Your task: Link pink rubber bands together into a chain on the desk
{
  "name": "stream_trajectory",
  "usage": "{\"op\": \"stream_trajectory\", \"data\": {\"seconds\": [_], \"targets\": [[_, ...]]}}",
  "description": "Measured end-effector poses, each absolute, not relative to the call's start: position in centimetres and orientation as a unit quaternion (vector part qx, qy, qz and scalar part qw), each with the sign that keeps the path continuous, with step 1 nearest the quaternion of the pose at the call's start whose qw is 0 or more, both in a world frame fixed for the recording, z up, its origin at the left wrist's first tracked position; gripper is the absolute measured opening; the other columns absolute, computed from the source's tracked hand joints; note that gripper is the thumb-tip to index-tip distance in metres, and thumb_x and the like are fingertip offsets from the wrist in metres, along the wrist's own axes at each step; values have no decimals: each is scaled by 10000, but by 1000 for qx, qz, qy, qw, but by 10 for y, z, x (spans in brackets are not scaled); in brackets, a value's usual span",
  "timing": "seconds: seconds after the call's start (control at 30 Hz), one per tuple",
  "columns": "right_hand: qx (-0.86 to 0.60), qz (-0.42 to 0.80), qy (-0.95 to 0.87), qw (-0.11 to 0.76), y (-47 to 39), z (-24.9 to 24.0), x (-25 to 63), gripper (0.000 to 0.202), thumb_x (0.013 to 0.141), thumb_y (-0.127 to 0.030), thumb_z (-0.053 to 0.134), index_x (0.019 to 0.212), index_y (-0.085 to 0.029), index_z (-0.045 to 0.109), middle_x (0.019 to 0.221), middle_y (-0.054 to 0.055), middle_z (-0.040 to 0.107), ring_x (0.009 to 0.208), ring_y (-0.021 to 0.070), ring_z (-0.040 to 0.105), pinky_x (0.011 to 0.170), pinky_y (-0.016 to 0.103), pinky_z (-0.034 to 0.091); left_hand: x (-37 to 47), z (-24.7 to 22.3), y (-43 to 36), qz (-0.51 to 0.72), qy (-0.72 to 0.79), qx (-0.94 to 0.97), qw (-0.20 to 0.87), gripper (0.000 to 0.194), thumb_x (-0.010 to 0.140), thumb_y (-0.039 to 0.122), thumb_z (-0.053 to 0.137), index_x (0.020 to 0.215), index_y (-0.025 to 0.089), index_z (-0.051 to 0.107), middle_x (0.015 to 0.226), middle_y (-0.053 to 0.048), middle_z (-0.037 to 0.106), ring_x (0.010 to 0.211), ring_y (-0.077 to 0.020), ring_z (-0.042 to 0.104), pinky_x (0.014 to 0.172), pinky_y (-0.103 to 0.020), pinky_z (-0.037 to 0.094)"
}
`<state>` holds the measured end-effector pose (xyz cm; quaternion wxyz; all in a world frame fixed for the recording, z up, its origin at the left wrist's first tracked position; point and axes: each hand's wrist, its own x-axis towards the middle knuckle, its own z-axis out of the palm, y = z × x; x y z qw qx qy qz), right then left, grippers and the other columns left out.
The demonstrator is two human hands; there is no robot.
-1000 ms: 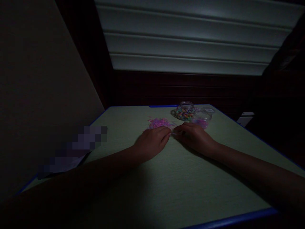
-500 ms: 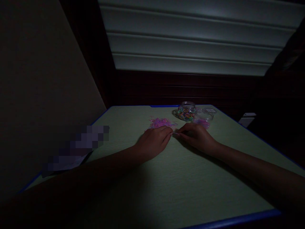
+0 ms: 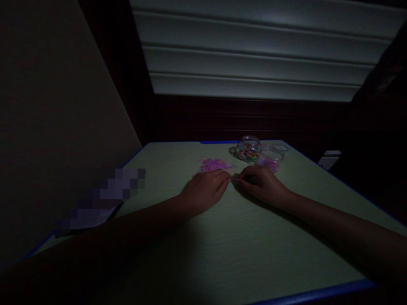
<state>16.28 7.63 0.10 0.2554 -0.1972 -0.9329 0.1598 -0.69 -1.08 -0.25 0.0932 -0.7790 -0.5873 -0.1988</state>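
Observation:
Between my two hands a thin pale band (image 3: 234,179) is stretched in a short line, just above the green table. My left hand (image 3: 206,188) pinches its left end, fingers closed. The right end is in the closed fingertips of my right hand (image 3: 261,183). A loose pile of pink and purple bands (image 3: 215,165) lies just behind my left hand, which covers its front edge. Behind my right hand sits a clear container (image 3: 272,156) with pink bands in it, partly hidden by that hand.
A clear jar of multicoloured bands (image 3: 248,150) stands near the table's back edge, with a clear lid (image 3: 280,148) to its right. A blurred-out sheet (image 3: 104,199) lies at the left. The green table (image 3: 248,245) has a blue edge. Behind it is a slatted panel.
The band between my fingers looks thinner and straighter. Both hands stay in nearly the same place, and the view has shifted very slightly.

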Motion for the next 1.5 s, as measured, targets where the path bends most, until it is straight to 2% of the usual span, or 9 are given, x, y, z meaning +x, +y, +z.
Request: {"op": "stream_trajectory", "data": {"seconds": [0.2,0.3,0.53,0.9,1.5], "targets": [[-169,8,-955,242,77,6,167,170,787,-221,438,821,-142,585,758,57,580,691,122,515,622,221,360,-6,-2,-12,-192,-597,-774,87,215,832,268,313,937,206,490,889,-11,575,753,-139,545,666,-262,411],[-166,-28,-956,240,79,7,168,184,796,-206,423,838,-138,589,765,69,581,706,126,516,629,223,356,-5,-2,-12,-190,-603,-770,88,226,830,281,315,957,205,486,899,-18,580,762,-145,549,670,-267,415],[-155,-57,-950,266,80,5,168,214,810,-214,405,848,-136,601,753,75,580,682,126,506,603,226,346,-4,-1,-13,-197,-632,-745,80,338,831,361,307,1115,198,391,923,-47,588,747,-158,567,658,-287,434],[-157,-69,-949,264,79,5,169,232,820,-236,393,860,-145,602,745,67,582,682,127,505,611,229,347,-4,-1,-13,-199,-612,-762,71,293,851,326,263,1052,208,441,971,-39,581,832,-164,559,728,-299,428],[-139,-65,-950,273,75,7,169,229,816,-224,397,861,-152,609,740,67,578,682,127,505,613,232,348,-4,0,-12,-191,-599,-773,84,250,847,290,283,944,195,492,880,-26,581,765,-145,549,676,-274,411]]}}
